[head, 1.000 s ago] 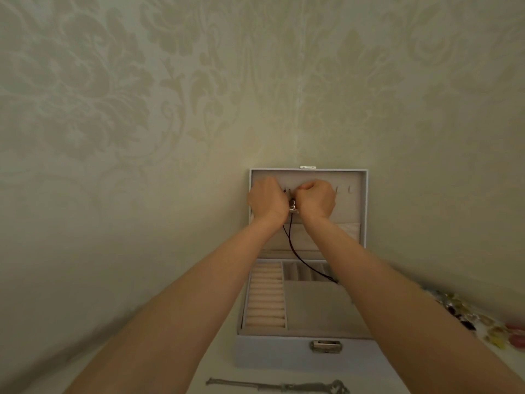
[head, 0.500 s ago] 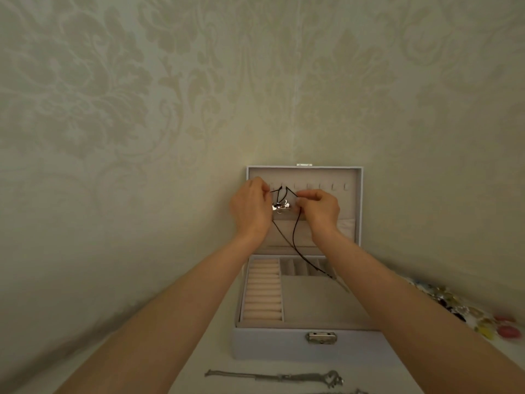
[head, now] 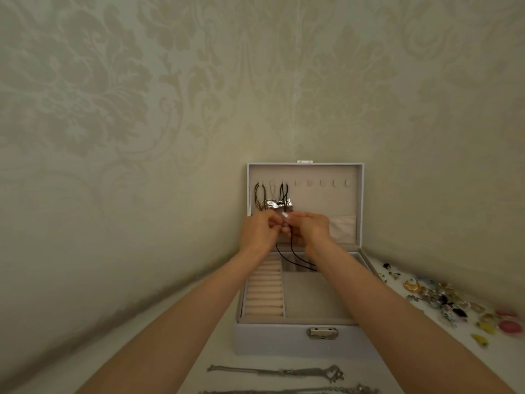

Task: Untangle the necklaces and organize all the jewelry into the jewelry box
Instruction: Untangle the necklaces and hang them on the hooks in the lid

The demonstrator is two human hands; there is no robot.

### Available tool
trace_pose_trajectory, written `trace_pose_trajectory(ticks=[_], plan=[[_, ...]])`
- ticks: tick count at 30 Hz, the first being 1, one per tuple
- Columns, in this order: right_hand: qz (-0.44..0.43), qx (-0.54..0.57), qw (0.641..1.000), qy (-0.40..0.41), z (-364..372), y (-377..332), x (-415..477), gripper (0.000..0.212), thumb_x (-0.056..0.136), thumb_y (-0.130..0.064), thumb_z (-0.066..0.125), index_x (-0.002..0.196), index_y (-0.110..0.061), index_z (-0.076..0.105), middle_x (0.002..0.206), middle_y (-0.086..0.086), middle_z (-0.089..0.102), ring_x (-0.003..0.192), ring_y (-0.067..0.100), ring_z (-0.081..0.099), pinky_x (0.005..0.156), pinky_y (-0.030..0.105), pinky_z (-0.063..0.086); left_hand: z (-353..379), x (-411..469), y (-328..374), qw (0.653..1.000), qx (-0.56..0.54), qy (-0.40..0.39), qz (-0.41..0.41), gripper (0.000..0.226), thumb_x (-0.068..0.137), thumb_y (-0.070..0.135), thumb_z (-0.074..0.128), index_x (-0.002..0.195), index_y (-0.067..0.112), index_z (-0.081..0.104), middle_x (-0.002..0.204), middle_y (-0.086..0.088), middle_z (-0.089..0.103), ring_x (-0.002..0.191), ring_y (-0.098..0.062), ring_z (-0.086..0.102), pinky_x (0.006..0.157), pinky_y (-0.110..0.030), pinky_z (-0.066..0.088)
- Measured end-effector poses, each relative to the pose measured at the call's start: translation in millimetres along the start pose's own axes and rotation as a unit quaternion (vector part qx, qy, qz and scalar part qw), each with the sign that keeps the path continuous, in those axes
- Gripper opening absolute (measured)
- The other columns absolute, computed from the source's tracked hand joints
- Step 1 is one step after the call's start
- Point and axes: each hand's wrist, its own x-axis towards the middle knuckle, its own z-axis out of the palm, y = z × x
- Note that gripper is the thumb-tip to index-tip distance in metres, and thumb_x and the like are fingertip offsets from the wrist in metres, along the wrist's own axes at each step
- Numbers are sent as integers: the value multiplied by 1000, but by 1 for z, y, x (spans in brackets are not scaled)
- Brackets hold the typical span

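Note:
A pale grey jewelry box (head: pixel 298 339) stands open against the wall, its lid upright with a row of hooks. A black cord necklace (head: pixel 283 191) with a silver pendant (head: pixel 279 204) hangs from one hook; a darker necklace (head: pixel 259 196) hangs to its left. My left hand (head: pixel 260 231) and my right hand (head: pixel 308 227) meet just below the pendant, both pinching the black cord, whose loose loop trails down into the box tray. Two silver chain necklaces (head: pixel 278 372) lie on the table in front of the box.
A pile of colourful brooches and earrings (head: pixel 443 300) is spread on the white table to the right of the box. Patterned wallpaper rises close behind the box. Ring rolls (head: pixel 264 291) fill the tray's left side.
My hands have come down from the hooks to below the pendant. The black cord now hangs from a hook, with the pendant in the open above my fingers.

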Motion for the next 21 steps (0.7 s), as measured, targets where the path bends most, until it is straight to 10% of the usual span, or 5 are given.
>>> trace_pose_trajectory(ticks=[14, 21], plan=[[-79, -251, 965, -7, -8, 7, 3, 24, 79, -10, 71, 57, -16, 64, 63, 15, 65, 65, 30, 63, 68, 40, 54, 4, -13, -5, 962, 101, 39, 250, 45, 81, -11, 48, 123, 3, 54, 119, -13, 54, 99, -30, 58, 77, -45, 51], [-99, -328, 938, -54, -22, -5, -14, 17, 75, -13, 74, 63, -25, 69, 76, 1, 70, 79, 13, 64, 77, 27, 52, 6, -6, -3, 947, 201, 35, 247, 30, 56, -12, 70, 83, 0, 67, 85, -14, 61, 69, -30, 62, 55, -33, 48]])
